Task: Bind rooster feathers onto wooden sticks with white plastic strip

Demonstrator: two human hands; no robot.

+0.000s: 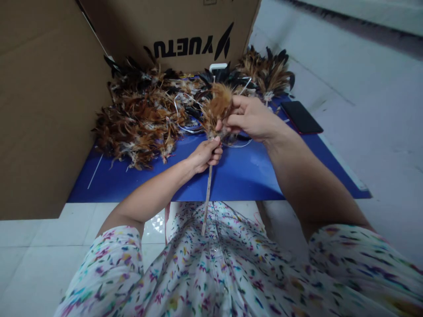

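Note:
My left hand point(206, 155) is closed around a thin pale stick point(208, 193), whose lower end hangs past the table edge in front of my shirt. Brown feathers point(218, 102) are bunched around the stick's upper end, just above that fist. From the right, my right hand point(253, 116) has its thumb and fingers curled in on these feathers; its fingertips are partly hidden. White string point(243, 145) curves over the table below the right hand.
Piles of loose brown and black feathers point(142, 116) cover the blue table point(244, 169) at the left and back. Another feather bunch point(267, 72) lies back right, near a black phone point(301, 117). Cardboard point(42, 110) walls off the left side and the back point(132, 26).

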